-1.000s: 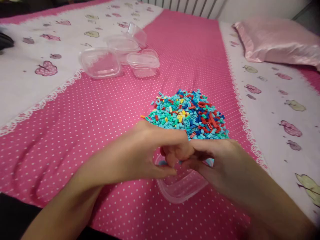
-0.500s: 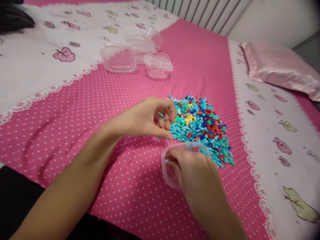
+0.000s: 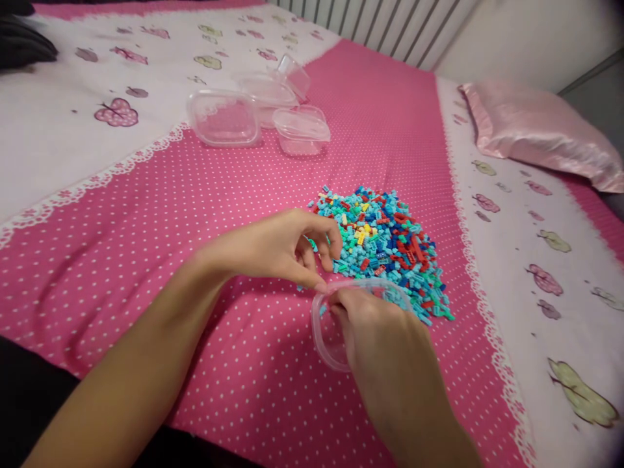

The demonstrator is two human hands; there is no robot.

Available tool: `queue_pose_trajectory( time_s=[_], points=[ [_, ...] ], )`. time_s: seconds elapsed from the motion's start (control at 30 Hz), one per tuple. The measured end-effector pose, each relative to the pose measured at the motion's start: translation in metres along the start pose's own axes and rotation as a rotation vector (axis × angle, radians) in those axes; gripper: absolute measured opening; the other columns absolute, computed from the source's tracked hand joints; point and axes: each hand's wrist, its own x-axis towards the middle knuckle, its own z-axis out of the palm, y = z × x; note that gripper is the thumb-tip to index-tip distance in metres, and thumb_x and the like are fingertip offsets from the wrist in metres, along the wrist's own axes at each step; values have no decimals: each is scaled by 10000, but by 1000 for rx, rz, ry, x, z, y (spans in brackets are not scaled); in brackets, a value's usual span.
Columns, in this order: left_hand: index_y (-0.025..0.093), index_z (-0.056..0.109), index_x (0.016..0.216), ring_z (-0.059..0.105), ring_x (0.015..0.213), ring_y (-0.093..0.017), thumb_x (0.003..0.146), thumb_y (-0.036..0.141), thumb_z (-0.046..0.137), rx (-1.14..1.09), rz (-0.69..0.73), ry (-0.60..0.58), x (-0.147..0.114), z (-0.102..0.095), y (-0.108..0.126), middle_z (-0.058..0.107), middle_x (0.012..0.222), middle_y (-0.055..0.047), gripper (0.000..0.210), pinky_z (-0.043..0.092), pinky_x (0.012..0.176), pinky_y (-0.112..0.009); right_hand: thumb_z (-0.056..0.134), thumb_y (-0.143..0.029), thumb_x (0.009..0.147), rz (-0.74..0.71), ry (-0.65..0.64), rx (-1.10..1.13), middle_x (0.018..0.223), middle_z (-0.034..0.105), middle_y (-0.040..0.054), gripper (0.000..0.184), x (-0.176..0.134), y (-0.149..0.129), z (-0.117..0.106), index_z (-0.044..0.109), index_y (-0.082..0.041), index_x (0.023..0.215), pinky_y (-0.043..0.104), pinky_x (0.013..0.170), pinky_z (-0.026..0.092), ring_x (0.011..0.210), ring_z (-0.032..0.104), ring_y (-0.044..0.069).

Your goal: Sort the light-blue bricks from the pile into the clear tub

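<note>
A heap of small toy building bricks (image 3: pixel 370 237), mostly light blue with red, dark blue, green and yellow ones, lies on the bed. In front of it stands a clear plastic container (image 3: pixel 324 348), with a light blue brick inside near its left wall. My left hand (image 3: pixel 302 250) is open at the heap's left edge, fingers curved and apart, its thumb tip at the container's rim. My right hand (image 3: pixel 375 331) reaches over the rim with its fingers curled down inside. Its fingertips are mostly hidden, so what they hold cannot be made out.
More clear plastic containers (image 3: pixel 224 140) stand farther back on the pink dotted bedspread (image 3: pixel 234 188). A pink satin pillow (image 3: pixel 541 130) lies at the right, before a wall. Bed rails (image 3: pixel 385 29) run along the back. Something black (image 3: pixel 24 42) rests at the upper left.
My left hand has moved down slightly, bringing its thumb to the container's rim. My right hand stays in the container. The whole view has shifted a little.
</note>
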Motion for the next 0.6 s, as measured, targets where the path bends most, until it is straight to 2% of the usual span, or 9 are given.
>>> queue_pose_trajectory(
  time_s=[0.07, 0.13, 0.27, 0.43, 0.53, 0.6],
  points=[
    [170, 714, 994, 744, 669, -121, 724, 231, 909, -4, -13, -39, 0, -1, 1, 782, 900, -27, 338, 561, 558, -152, 478, 15, 854, -110, 120, 95, 904, 817, 51, 415, -5, 9, -3, 787, -219, 1000, 358, 552, 475, 725, 768, 274],
    [176, 739, 1036, 743, 681, -112, 717, 200, 917, -8, -19, -70, -1, -2, 2, 796, 916, -27, 366, 557, 570, -137, 447, 36, 831, -209, 148, 179, 1028, 819, 34, 474, -7, 18, -7, 788, -233, 1021, 361, 645, 552, 830, 779, 259],
    [165, 761, 1060, 747, 714, -105, 725, 153, 907, -18, -17, -110, 0, -3, 3, 811, 939, -40, 365, 572, 614, -126, 485, 16, 873, -297, -9, 199, 1141, 805, 39, 458, -4, 27, -10, 793, -246, 1087, 390, 864, 597, 1015, 761, 259],
    [153, 757, 1042, 756, 713, -123, 772, 153, 871, -54, -9, -90, 0, -5, 5, 809, 892, -52, 293, 604, 635, -163, 524, -41, 931, -303, -74, 183, 1136, 797, 80, 339, -2, 31, -8, 797, -207, 1044, 429, 958, 570, 1076, 735, 275],
    [164, 738, 1018, 743, 704, -103, 746, 153, 895, -102, 40, 21, 1, 1, 9, 788, 942, -33, 314, 601, 638, -161, 452, -22, 950, -321, 27, 307, 1106, 796, 48, 419, -3, 36, -18, 785, -235, 1089, 373, 914, 571, 1035, 744, 229],
    [183, 711, 1004, 739, 712, -88, 720, 165, 918, -153, 104, 108, 3, 11, 12, 756, 1006, -6, 351, 605, 659, -164, 463, -60, 977, -268, 183, 423, 1044, 794, 19, 363, -1, 37, -26, 768, -242, 1053, 311, 821, 568, 936, 752, 184]
  ],
)
